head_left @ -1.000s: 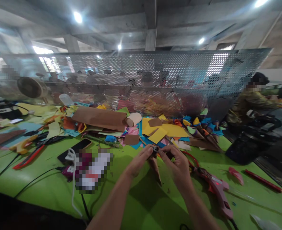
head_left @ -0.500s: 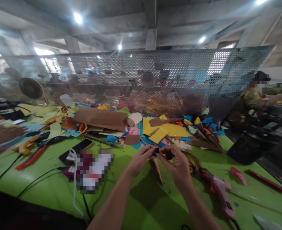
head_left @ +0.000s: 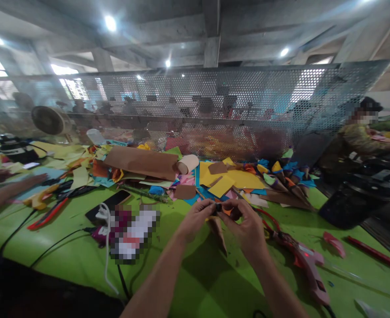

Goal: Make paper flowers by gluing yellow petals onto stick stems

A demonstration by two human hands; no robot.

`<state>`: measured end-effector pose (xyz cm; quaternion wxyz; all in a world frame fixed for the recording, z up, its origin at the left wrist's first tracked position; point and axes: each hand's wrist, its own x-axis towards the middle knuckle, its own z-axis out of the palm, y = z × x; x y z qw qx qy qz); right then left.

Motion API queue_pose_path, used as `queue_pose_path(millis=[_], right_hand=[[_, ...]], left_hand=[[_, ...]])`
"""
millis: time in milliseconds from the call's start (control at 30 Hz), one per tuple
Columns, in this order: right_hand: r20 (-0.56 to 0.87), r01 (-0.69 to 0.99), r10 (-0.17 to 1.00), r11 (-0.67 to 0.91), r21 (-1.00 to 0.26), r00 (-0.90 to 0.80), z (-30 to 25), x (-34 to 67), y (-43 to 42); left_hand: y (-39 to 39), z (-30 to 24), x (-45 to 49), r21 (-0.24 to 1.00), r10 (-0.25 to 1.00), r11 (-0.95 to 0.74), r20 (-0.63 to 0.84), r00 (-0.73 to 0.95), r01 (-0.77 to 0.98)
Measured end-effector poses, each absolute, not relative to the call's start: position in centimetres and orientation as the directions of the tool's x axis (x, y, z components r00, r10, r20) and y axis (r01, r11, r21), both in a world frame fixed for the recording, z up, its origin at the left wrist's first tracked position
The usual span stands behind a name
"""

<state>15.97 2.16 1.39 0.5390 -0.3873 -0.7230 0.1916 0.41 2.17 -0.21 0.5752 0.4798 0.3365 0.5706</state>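
My left hand [head_left: 195, 219] and my right hand [head_left: 244, 222] meet above the green table. Between their pinched fingertips is a small dark piece [head_left: 218, 207], too small and covered to name. Just beneath it, a brown paper cone [head_left: 219, 236] points downward; my fingers hide its upper end, so I cannot tell whether it is joined to the dark piece. Close by my right hand lies a pink glue gun [head_left: 309, 270] with a small red light. A red cable [head_left: 270, 217] curves behind that hand.
Coloured paper scraps [head_left: 234, 179] and a brown paper roll [head_left: 141, 162] line the back. Several finished-looking cones [head_left: 285, 176] lie right of them. A black bin [head_left: 350, 201], red pen [head_left: 373, 252], phone [head_left: 107, 207], power strip and scissors [head_left: 49, 214] surround the work. Another person's arm [head_left: 12, 192] reaches in left.
Both hands keep the dark piece pinched in nearly the same pose. The view has shifted slightly, and the other person's arm at the left reaches farther in.
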Motion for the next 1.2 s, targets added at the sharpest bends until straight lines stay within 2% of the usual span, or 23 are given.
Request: queue_pose_path(millis=[467,700,933,1200], right_hand=[[0.555,0.318,0.821,0.566,-0.76,-0.135,1.37,15.75,2.07],[0.601,0.364,0.776,0.625,-0.69,-0.192,1.2,15.9,2.28],[0.675,0.443,0.72,0.664,-0.602,-0.161,1.63,15.87,1.82],[0.654,0.441,0.73,0.663,-0.605,-0.2,1.62,16.02,1.99]], left_hand=[[2.0,0.54,0.38,0.939,0.985,-0.114,0.15,0.087,-0.325],[2.01,0.55,0.53,0.936,0.987,-0.101,0.136,0.081,-0.336],[2.32,0.13,0.77,0.932,0.993,-0.065,0.096,0.071,-0.356],[2.26,0.26,0.61,0.946,0.989,-0.099,0.127,0.072,-0.31]])
